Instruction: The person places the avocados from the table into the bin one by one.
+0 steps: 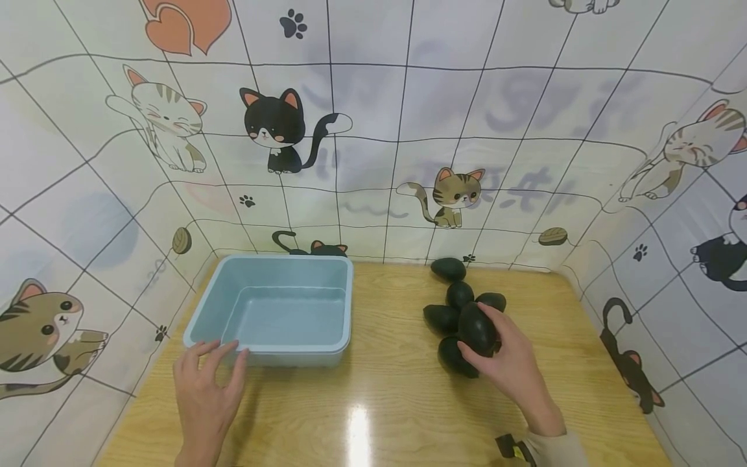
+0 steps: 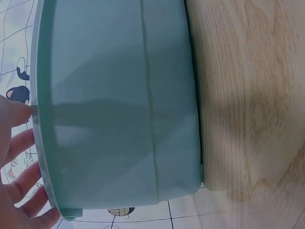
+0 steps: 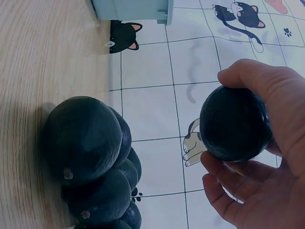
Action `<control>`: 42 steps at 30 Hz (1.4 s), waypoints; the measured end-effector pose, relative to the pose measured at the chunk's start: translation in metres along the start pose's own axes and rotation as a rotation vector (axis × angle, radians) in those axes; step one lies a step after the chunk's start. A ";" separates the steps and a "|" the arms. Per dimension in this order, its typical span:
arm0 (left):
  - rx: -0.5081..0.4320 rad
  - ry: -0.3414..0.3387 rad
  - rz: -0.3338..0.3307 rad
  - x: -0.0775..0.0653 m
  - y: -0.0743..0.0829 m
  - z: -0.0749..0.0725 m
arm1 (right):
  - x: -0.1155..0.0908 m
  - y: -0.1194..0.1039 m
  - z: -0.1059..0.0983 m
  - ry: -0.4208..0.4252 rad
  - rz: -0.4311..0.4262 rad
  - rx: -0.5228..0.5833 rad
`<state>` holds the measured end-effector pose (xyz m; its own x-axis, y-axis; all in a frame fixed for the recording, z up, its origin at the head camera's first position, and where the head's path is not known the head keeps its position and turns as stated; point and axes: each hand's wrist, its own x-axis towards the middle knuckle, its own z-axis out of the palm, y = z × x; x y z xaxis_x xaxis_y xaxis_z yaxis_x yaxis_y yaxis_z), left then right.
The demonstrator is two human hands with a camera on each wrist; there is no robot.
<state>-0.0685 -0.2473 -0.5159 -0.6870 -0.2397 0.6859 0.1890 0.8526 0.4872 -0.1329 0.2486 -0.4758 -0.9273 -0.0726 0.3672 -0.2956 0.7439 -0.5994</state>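
In the head view my right hand (image 1: 513,363) grips a dark green avocado (image 1: 477,329), thumb on one side and fingers on the other. The right wrist view shows this avocado (image 3: 233,124) lifted off the table, with the other avocados (image 3: 83,140) beside it. Several more avocados (image 1: 441,319) lie clustered under and around that hand. A light blue plastic basin (image 1: 268,350) stands on the left half of the table, with nothing inside. Along its near rim rest the fingertips of my left hand (image 1: 209,392), fingers spread; the left wrist view has them at the rim (image 2: 40,143).
A wood-grain table (image 1: 385,389) carries everything. White sheeting (image 1: 373,162) printed with cats and grid lines rises behind and on both sides. One avocado (image 1: 448,269) lies farthest back, near the rear wall.
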 end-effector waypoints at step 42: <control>0.007 0.057 0.014 -0.002 0.000 0.005 | 0.015 -0.033 0.013 -0.032 -0.022 0.061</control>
<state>-0.0706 -0.2439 -0.5203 -0.6436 -0.2532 0.7223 0.1931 0.8594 0.4734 -0.1402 0.2146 -0.4594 -0.9269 -0.1101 0.3587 -0.3285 0.7004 -0.6337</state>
